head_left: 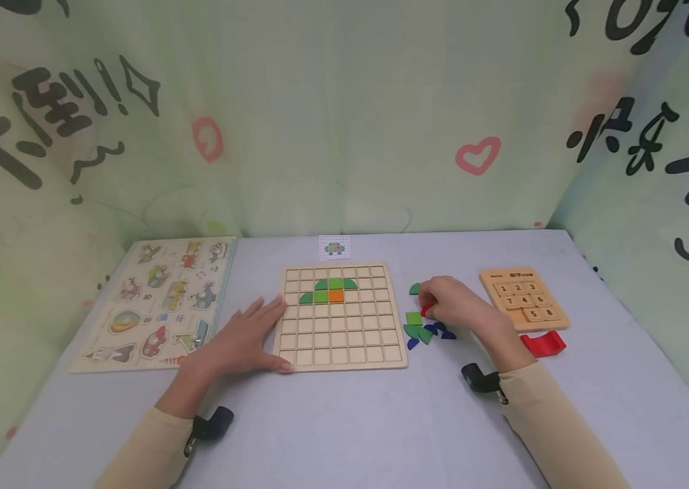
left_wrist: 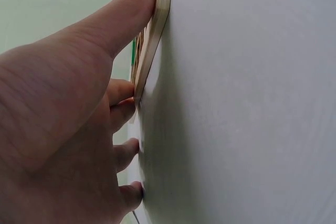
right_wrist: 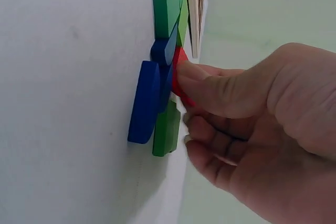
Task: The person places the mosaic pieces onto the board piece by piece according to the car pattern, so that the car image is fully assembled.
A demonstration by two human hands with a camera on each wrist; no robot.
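Red piece [head_left: 425,311] pinched in my right hand [head_left: 457,307], I lift straight up clear of the loose pile while my flat, open left hand [head_left: 246,339] steadies the grid board [head_left: 344,360].

Left hand [head_left: 246,339] flat against grid board [head_left: 344,353]; right hand [head_left: 457,305] pinches red piece [head_left: 425,311].

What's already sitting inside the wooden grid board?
The grid board holds five green pieces and one orange square near its top; the other cells show bare wood. The left hand covers part of its left edge, so nothing shows there.
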